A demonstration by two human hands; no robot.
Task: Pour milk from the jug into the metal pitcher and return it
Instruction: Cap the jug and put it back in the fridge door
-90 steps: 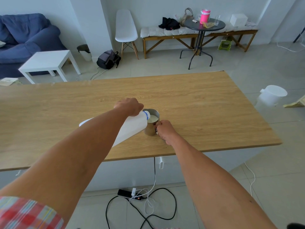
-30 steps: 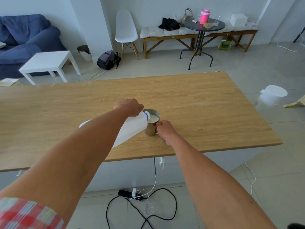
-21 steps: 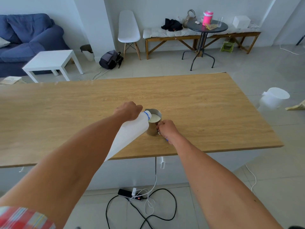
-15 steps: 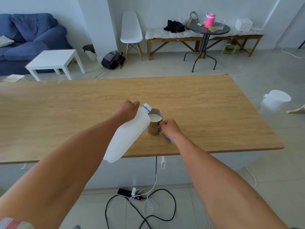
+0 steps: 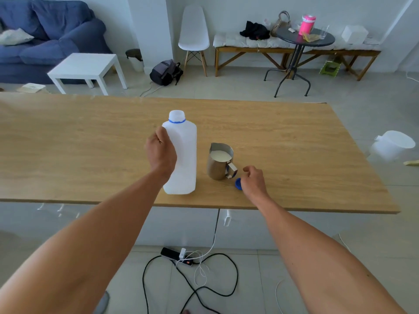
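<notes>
The white plastic milk jug [image 5: 184, 155] is upright with its neck open, its base at the near edge of the wooden table [image 5: 294, 150]. My left hand [image 5: 161, 152] grips it on its left side. Right beside it stands the metal pitcher [image 5: 217, 169], with milk showing inside and its handle turned toward me. My right hand [image 5: 254, 182] is off that handle, just right of the pitcher, with its fingers curled onto the small blue cap [image 5: 237, 184] on the tabletop.
A white lidded container [image 5: 393, 147] sits on the floor past the table's right end. Under the near edge, a power strip and black cables [image 5: 181, 259] lie on the floor. Beyond the far edge are a white side table [image 5: 86, 66] and a white chair [image 5: 193, 35].
The jug has swung from its tilted pouring position over the pitcher to upright at the pitcher's left. My right hand has let go of the pitcher handle and dropped onto the blue cap.
</notes>
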